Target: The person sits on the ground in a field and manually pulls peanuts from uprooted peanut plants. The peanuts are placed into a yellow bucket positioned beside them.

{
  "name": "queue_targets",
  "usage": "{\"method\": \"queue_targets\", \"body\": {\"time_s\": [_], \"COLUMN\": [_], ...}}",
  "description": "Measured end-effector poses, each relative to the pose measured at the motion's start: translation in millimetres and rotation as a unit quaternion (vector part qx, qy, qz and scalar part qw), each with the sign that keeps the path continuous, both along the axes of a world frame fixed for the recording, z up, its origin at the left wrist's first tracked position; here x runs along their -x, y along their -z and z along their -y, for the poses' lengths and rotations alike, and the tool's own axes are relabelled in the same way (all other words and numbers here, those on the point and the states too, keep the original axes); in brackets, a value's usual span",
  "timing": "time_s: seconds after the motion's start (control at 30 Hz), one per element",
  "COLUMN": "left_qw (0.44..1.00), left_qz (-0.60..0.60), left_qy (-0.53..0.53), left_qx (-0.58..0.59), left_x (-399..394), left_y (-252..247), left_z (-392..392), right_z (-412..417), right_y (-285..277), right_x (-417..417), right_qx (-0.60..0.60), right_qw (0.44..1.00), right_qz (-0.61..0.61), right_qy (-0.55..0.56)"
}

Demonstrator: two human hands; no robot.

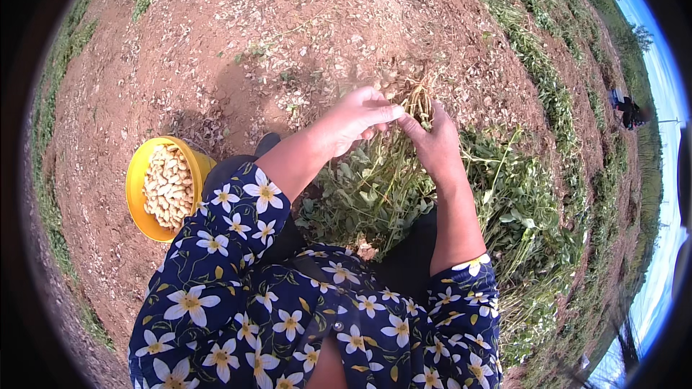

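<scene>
My right hand is closed around the stems of a pulled peanut plant, just below its roots, which point away from me. The plant's leafy green tops hang down between my forearms. My left hand is beside the roots, thumb and fingertips brought together near my right thumb; whether a pod is between them cannot be told. A yellow plastic bucket stands by my left knee, holding many pale unshelled peanuts.
A heap of peanut plants lies at my right side. Rows of plants run along the field on the right. Reddish soil scattered with dry leaf bits lies in front. A partly visible person is far off at the right.
</scene>
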State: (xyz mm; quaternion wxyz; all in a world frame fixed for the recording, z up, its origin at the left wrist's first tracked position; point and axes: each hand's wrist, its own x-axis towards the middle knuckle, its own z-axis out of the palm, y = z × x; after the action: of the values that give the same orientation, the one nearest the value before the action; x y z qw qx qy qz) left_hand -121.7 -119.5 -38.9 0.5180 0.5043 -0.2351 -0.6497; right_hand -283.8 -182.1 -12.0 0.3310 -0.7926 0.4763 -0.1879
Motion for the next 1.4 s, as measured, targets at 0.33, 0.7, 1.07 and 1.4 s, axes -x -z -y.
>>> {"method": "queue_targets", "body": {"time_s": [0.33,0.7,1.07,1.4], "left_qw": [0.998,0.993,0.998,0.980], "left_qz": [-0.068,-0.034,-0.056,-0.193], "left_qy": [0.012,0.086,0.014,-0.036], "left_qx": [0.009,0.068,0.012,0.041], "left_x": [-6.3,-1.9,-7.1,-8.7], "left_y": [4.0,-4.7,1.3,7.6], "left_z": [-0.8,-3.1,-1.7,1.6], "right_z": [8.6,13.6,19.9,1.8], "right_y": [5.2,15.4,8.2,8.4], "right_x": [3.3,3.0,8.0,-0.4], "right_qx": [0.006,0.013,0.006,0.051], "right_qw": [1.000,1.000,0.999,0.998], "right_qz": [-0.006,-0.018,0.005,-0.026], "right_qy": [0.012,-0.006,0.052,-0.018]}}
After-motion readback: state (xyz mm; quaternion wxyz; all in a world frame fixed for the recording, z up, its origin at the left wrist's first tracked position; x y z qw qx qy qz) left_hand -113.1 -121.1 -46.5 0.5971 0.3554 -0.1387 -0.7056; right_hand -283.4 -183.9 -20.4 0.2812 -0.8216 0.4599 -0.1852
